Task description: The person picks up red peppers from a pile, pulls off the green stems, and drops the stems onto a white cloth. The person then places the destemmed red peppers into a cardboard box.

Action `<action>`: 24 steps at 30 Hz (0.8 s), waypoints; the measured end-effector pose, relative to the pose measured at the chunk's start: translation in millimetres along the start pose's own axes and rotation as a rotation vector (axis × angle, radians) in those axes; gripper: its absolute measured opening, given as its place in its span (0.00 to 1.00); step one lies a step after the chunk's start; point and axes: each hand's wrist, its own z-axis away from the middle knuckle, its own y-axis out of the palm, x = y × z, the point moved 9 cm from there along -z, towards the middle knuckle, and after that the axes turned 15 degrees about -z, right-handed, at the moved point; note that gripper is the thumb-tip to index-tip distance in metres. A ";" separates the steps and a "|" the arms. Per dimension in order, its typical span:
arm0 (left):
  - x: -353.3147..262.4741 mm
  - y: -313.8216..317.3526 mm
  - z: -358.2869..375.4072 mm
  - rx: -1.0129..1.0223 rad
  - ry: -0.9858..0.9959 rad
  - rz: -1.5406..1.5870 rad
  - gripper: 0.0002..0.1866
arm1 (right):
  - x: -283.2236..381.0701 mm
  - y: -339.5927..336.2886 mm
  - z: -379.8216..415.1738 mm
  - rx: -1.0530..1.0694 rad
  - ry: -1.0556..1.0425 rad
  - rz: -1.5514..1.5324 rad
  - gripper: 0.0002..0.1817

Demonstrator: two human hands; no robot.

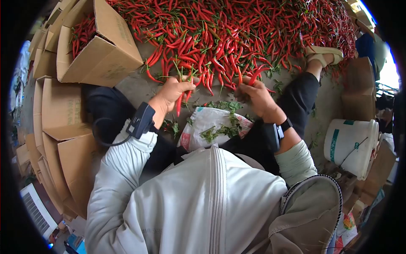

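Note:
A large heap of red chilies [237,29] with some green stems and leaves covers the ground at the top. My left hand [173,89] is closed around a few red chilies [179,106], which hang point down with their green stems upward. Just below the heap's near edge, my right hand [256,94] is closed on a red chili [256,76] that sticks up above the fingers. A white sack [203,122] with green leaf scraps [226,130] on it lies between my legs, below both hands.
An open cardboard box [101,61] holding red chilies stands at the upper left, with more cartons [63,110] below it. At the right are a white bucket [351,146] and a brown carton [358,89]. My sandalled foot [323,57] rests by the heap.

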 end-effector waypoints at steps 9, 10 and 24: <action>-32.0 59.0 57.5 0.057 0.165 0.548 0.12 | -15.3 86.6 36.4 0.219 0.048 -0.707 0.22; -33.7 60.3 59.9 0.038 0.214 0.512 0.13 | -10.3 93.2 42.0 0.250 0.008 -0.719 0.23; -51.9 64.2 87.8 -0.228 0.304 0.152 0.13 | 2.2 128.4 84.7 0.398 -0.184 -0.447 0.44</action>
